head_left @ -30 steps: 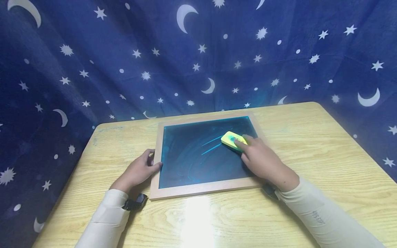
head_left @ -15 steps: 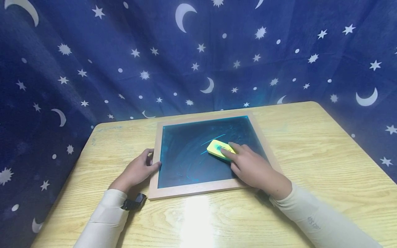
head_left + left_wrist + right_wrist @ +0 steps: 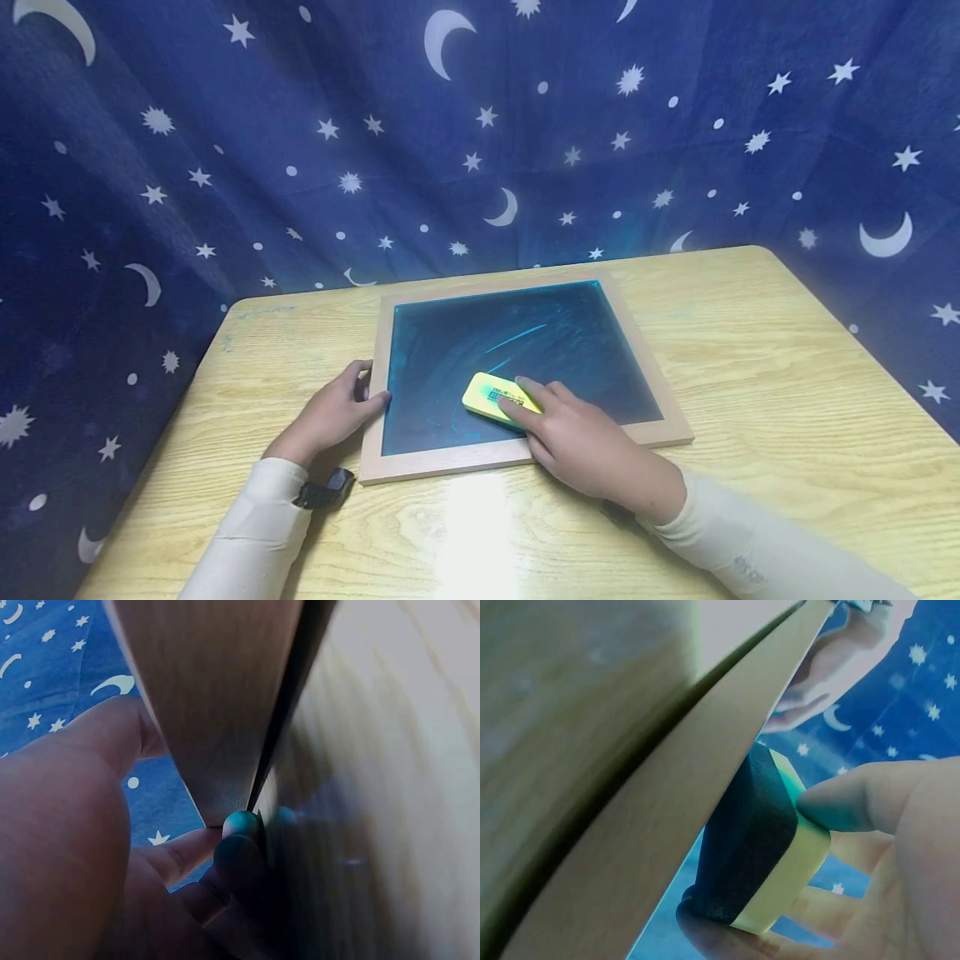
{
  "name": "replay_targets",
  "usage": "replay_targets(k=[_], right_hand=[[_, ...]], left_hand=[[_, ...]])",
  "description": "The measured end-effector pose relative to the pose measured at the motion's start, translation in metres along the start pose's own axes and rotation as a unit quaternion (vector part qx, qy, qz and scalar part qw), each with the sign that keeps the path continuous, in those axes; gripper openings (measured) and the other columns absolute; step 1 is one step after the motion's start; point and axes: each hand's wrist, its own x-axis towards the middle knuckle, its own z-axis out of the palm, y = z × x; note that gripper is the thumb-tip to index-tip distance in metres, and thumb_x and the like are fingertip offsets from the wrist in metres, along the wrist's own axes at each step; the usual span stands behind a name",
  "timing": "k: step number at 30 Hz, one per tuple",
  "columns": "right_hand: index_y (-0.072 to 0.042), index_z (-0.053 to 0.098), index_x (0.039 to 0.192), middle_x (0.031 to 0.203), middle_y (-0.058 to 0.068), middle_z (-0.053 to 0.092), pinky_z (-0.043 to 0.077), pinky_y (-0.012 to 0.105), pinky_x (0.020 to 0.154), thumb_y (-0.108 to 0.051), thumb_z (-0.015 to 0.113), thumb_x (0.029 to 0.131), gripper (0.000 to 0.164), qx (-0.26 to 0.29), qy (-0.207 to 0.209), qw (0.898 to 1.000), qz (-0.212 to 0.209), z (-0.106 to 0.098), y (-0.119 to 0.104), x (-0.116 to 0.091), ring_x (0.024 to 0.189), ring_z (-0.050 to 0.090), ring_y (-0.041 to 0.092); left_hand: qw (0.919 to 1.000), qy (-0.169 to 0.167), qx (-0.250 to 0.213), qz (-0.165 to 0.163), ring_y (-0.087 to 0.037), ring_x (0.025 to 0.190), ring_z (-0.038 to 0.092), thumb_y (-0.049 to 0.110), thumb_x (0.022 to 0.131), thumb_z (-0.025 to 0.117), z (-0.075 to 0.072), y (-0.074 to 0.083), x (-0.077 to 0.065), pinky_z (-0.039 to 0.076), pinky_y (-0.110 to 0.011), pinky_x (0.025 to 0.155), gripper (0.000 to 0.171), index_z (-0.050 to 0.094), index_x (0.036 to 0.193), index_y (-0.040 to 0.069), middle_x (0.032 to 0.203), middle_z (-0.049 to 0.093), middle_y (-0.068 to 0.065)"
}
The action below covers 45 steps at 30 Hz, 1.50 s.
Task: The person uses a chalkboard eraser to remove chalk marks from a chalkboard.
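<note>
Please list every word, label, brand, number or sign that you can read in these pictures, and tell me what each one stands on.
No text can be read with certainty.
Yellow eraser: dark printing on its top face, too small and blurred to read.
Right sleeve: a small dark mark on the forearm, too blurred to tell whether it is lettering.

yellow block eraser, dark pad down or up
Pad down: the yellow eraser shows its printed face up in the head view, dark pad toward the wood-framed blackboard in the right wrist view.
</note>
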Motion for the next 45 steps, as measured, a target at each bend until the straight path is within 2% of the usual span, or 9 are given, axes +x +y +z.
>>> replay_targets(k=[9,16,19,23,31,36,39,45], right_hand=[[-0.024,0.054,0.145,0.148,0.014,0.050,0.057,0.040,0.069,-0.016,0.058,0.096,0.049,0.010,-0.002,1.000,-0.019,0.003,-0.009,-0.004,0.117,0.059,0.028],[-0.019,0.057,0.143,0.155,0.004,0.047,0.050,0.029,0.065,-0.015,0.057,0.097,0.046,0.026,0.004,0.999,-0.028,0.001,-0.007,-0.003,0.103,0.057,0.020],[-0.019,0.056,0.144,0.152,0.002,0.050,0.050,0.029,0.067,-0.016,0.056,0.098,0.046,0.022,0.003,0.999,-0.029,0.001,-0.005,-0.002,0.100,0.055,0.020],[-0.017,0.056,0.143,0.150,0.004,0.052,0.053,0.032,0.073,-0.016,0.056,0.098,0.045,0.028,0.011,0.999,-0.025,0.003,-0.002,-0.002,0.101,0.056,0.020],[-0.013,0.057,0.141,0.151,0.010,0.050,0.056,0.037,0.080,-0.013,0.059,0.098,0.043,0.026,0.017,1.000,0.001,0.002,0.008,0.002,0.108,0.059,0.026],[-0.012,0.058,0.140,0.151,0.013,0.051,0.057,0.039,0.075,-0.011,0.063,0.096,0.044,0.012,0.019,0.999,0.038,0.000,0.016,0.004,0.111,0.060,0.030],[-0.011,0.058,0.139,0.148,0.015,0.052,0.058,0.042,0.074,-0.010,0.064,0.095,0.044,0.001,0.021,0.998,0.060,-0.002,0.021,0.005,0.111,0.061,0.034],[-0.008,0.060,0.138,0.145,0.019,0.054,0.058,0.047,0.084,-0.008,0.066,0.094,0.044,-0.021,0.020,0.996,0.088,-0.007,0.034,0.006,0.109,0.062,0.040]], left_hand=[[1.0000,0.000,0.001,0.002,-0.025,0.096,0.060,0.040,0.097,0.060,0.000,0.000,0.000,0.049,-0.048,0.090,0.064,0.040,0.148,0.007,0.106,0.065,-0.011],[1.0000,0.000,0.001,0.003,-0.027,0.099,0.062,0.040,0.097,0.060,0.001,0.000,0.001,0.048,-0.051,0.092,0.064,0.040,0.148,0.006,0.108,0.066,-0.013],[1.0000,-0.001,0.002,0.003,-0.028,0.102,0.062,0.041,0.098,0.060,0.001,0.000,0.001,0.048,-0.052,0.094,0.065,0.039,0.148,0.006,0.110,0.066,-0.014],[1.0000,0.000,0.003,0.004,-0.029,0.103,0.062,0.041,0.098,0.059,0.002,0.001,0.001,0.048,-0.052,0.095,0.066,0.039,0.149,0.006,0.112,0.066,-0.014],[1.0000,0.002,0.008,0.001,-0.025,0.095,0.060,0.040,0.097,0.060,0.002,0.002,0.002,0.049,-0.047,0.088,0.065,0.039,0.149,0.006,0.105,0.064,-0.011],[0.9999,0.003,0.011,0.000,-0.023,0.091,0.059,0.040,0.097,0.060,0.002,0.002,0.002,0.049,-0.044,0.084,0.065,0.039,0.149,0.006,0.104,0.063,-0.010],[1.0000,0.003,0.009,-0.003,-0.024,0.093,0.060,0.040,0.098,0.060,0.002,0.001,0.002,0.049,-0.045,0.086,0.065,0.039,0.149,0.006,0.105,0.064,-0.010],[0.9999,0.003,0.011,-0.005,-0.024,0.094,0.060,0.040,0.098,0.059,0.002,0.000,0.002,0.049,-0.047,0.087,0.064,0.039,0.149,0.006,0.105,0.064,-0.011]])
